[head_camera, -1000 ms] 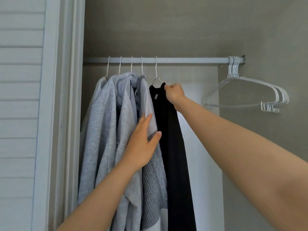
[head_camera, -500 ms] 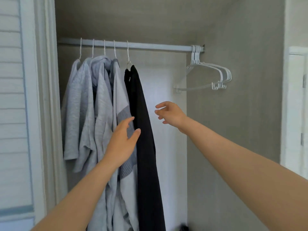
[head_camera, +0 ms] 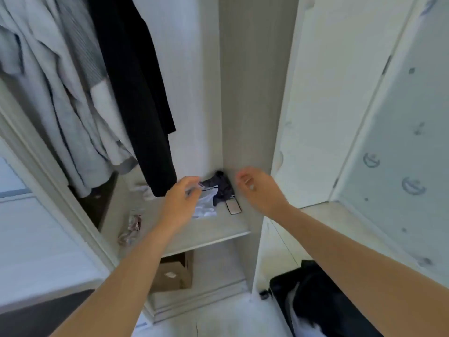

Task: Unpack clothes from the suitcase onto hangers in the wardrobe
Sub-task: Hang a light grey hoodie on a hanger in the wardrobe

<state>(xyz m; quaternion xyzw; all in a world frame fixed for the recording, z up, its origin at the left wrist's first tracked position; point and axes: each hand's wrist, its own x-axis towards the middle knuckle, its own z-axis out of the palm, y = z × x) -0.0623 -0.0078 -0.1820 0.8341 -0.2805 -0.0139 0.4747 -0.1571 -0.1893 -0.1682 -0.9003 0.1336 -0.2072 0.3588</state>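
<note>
Suitcase (head_camera: 315, 285): 1; phone (head_camera: 233, 207): 1.

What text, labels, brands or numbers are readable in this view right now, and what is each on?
No text reads in this frame.
White sticker on the cardboard box under the shelf: too blurred to read.
Curved marks on the pale panel at right: blurred, no letters to make out.
Phone on the shelf: no writing shows.

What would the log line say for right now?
left hand: open, empty | right hand: open, empty | black garment: hanging | phone: on shelf | suitcase: on floor
</note>
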